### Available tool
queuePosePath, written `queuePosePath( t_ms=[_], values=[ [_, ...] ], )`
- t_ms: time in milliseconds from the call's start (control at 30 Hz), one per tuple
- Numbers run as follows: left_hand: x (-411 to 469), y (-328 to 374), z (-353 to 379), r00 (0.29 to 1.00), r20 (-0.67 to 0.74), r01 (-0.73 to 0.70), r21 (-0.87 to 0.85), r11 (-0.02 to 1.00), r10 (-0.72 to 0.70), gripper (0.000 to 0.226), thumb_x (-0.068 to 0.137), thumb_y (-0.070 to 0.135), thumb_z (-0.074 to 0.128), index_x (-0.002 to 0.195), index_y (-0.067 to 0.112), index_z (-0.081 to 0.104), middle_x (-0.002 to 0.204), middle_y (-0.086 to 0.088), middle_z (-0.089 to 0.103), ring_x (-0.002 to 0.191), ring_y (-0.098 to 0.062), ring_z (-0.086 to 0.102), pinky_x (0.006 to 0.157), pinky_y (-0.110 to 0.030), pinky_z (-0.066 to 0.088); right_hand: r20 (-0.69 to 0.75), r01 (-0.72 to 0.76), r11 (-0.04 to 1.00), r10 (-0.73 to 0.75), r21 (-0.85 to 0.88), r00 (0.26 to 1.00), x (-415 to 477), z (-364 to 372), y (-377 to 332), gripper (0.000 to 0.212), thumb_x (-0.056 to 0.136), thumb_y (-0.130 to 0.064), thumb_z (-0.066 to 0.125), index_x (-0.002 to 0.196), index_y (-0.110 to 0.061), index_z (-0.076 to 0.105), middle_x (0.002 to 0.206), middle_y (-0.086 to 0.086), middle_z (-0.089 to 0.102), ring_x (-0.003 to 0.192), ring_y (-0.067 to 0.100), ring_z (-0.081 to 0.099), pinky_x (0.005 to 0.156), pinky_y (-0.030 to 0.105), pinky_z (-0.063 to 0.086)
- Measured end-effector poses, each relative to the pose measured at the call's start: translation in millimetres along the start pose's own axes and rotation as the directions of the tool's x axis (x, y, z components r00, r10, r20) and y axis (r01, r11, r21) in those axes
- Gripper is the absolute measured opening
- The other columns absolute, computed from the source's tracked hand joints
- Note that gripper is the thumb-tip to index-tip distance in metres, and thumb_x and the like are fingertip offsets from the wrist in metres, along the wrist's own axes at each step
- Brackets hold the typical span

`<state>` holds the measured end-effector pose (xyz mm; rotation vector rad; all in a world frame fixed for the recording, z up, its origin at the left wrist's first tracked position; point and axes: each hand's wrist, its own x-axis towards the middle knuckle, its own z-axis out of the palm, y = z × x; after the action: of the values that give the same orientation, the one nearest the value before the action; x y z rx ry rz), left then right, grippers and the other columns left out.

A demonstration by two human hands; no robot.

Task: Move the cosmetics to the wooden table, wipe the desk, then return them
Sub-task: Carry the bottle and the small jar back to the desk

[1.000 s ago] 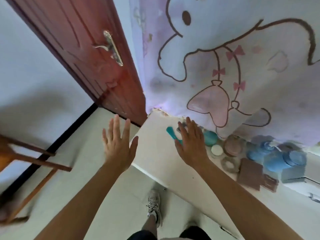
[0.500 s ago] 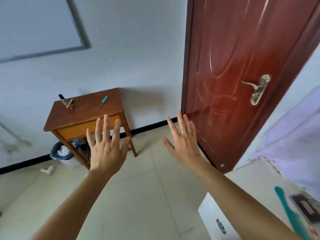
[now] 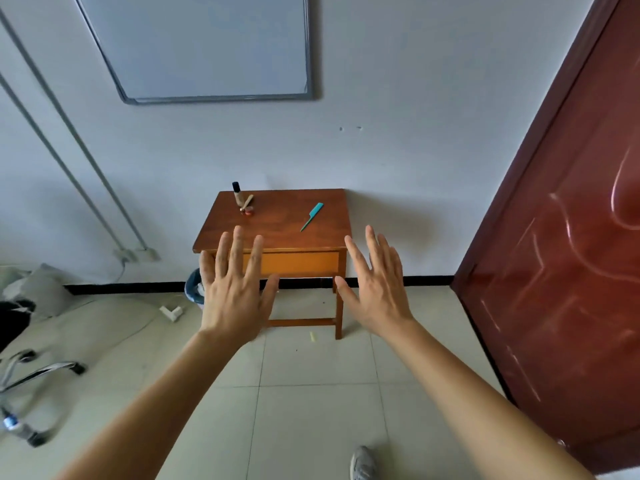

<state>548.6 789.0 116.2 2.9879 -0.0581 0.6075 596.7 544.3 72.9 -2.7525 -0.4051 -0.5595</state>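
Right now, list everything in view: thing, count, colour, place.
wooden table: one, brown with an orange front panel, against the far wall
comb: one, teal, on the table's right half
bottle: one, beige with a black cap, upright at the table's back left
small items: count unclear, red and gold, beside the bottle
whiteboard: one, grey-framed, on the wall above the table
door: one, red-brown, at right
bin: one, blue, on the floor by the table's left side
chair base: one, chrome, floor at left
shoe: one, grey, bottom edge
left hand: fingers spread, holds nothing
right hand: fingers spread, holds nothing
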Motion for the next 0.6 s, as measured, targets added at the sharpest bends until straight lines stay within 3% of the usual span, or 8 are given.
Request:
queuePosePath(
  t_ms=[300, 600],
  values=[
    [180, -55, 102, 0.994, 0.074, 0.077, 0.038, 0.996, -0.08, 0.073, 0.094, 0.061, 0.016, 0.155, 0.023, 0.016, 0.163, -0.011, 0.007, 0.15, -0.029, 0.001, 0.119, -0.057, 0.004, 0.09, -0.024, 0.997, 0.017, 0.077, 0.996, 192, 104, 44, 0.075, 0.094, -0.047, 0.051, 0.156, -0.027, 0.014, 0.165, 0.012, 0.0, 0.151, 0.034, 0.008, 0.12, 0.049, 0.019],
    [319, -143, 150, 0.981, 0.008, 0.194, 0.035, 0.98, -0.194, 0.068, 0.096, 0.063, 0.018, 0.155, 0.03, 0.008, 0.164, -0.005, -0.001, 0.15, -0.023, -0.008, 0.118, -0.05, -0.002, 0.163, 0.081, 0.993, -0.095, 0.089, 0.982, 384, 173, 24, 0.072, 0.097, -0.048, 0.048, 0.156, -0.024, 0.014, 0.164, 0.014, 0.004, 0.151, 0.034, 0.009, 0.121, 0.047, 0.019]
  ],
)
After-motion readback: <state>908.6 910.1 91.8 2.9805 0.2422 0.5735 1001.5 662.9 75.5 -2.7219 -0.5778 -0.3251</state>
